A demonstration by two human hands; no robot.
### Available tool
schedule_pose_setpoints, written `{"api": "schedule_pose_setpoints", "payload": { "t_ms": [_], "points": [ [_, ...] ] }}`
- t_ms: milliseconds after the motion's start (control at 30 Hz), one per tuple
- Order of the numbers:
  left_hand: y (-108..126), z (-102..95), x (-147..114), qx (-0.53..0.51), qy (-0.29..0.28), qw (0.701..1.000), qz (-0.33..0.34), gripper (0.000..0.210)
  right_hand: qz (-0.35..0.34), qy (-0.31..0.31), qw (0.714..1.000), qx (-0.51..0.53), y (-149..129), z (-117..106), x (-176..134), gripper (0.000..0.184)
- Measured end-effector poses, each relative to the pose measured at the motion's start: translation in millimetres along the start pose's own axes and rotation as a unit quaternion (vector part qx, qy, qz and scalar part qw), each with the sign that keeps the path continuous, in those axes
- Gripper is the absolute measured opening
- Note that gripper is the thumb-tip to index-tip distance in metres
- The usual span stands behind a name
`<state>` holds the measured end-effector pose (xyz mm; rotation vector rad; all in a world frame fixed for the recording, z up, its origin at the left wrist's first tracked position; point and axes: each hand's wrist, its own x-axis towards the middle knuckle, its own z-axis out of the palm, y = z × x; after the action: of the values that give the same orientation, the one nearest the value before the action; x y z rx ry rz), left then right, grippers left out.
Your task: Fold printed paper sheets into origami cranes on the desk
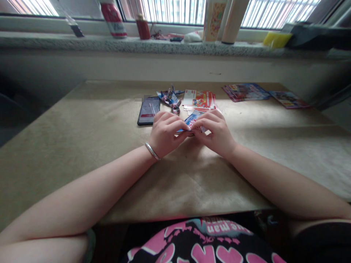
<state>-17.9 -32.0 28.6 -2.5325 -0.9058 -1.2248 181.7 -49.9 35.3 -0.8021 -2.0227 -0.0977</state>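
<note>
Just above the table, a blue printed paper card (192, 117) with a folded edge is pinched between both hands. My left hand (168, 131), with a silver bangle at the wrist, grips its left part between thumb and fingers. Opposite it, my right hand (215, 129) pinches the near edge, the fingertips of both hands almost touching. The hands cover much of the card. Right behind them lie several folded blue paper pieces (170, 98) and a stack of red and white printed cards (199, 98).
A phone (148, 110) lies left of the folded pieces. More printed cards (246, 91) are at the back right, with another small pile (289, 99) beside them. On the window sill (164, 45) stand a red can (113, 20), a red jar (143, 28) and a yellow object (277, 39).
</note>
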Motion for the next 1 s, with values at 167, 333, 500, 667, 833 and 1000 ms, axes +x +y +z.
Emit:
{"api": "schedule_pose_setpoints", "payload": {
  "t_ms": [167, 333, 500, 667, 833, 1000],
  "points": [
    [-1.4, 0.5, -0.8, -0.004, 0.020, 1.000, 0.015, 0.023, 0.017, 0.004, 1.000, -0.017, 2.8, -1.5, -0.6, 0.006],
    [-0.7, 1.2, -0.9, -0.004, 0.015, 1.000, 0.022, 0.020, 0.004, -0.008, 1.000, -0.029, 3.1, -1.2, -0.6, 0.007],
    [-0.6, 1.0, -0.9, -0.007, 0.008, 0.999, 0.040, 0.019, 0.008, -0.015, 0.999, -0.045, 1.6, 0.1, -1.7, 0.005],
    [-0.5, -0.3, -1.0, 0.010, -0.007, 1.000, 0.027, 0.022, 0.031, -0.034, 0.997, -0.055, 4.4, -1.3, -2.4, 0.009],
    [-1.4, 0.1, -1.7, 0.014, -0.004, 0.999, 0.029, 0.019, 0.024, -0.031, 0.997, -0.067, 4.8, -2.1, -2.5, 0.008],
    [-2.0, 0.1, -1.6, 0.006, 0.004, 0.999, 0.038, 0.019, 0.014, -0.030, 0.996, -0.082, 5.2, -1.8, -3.3, 0.007]
  ]
}}
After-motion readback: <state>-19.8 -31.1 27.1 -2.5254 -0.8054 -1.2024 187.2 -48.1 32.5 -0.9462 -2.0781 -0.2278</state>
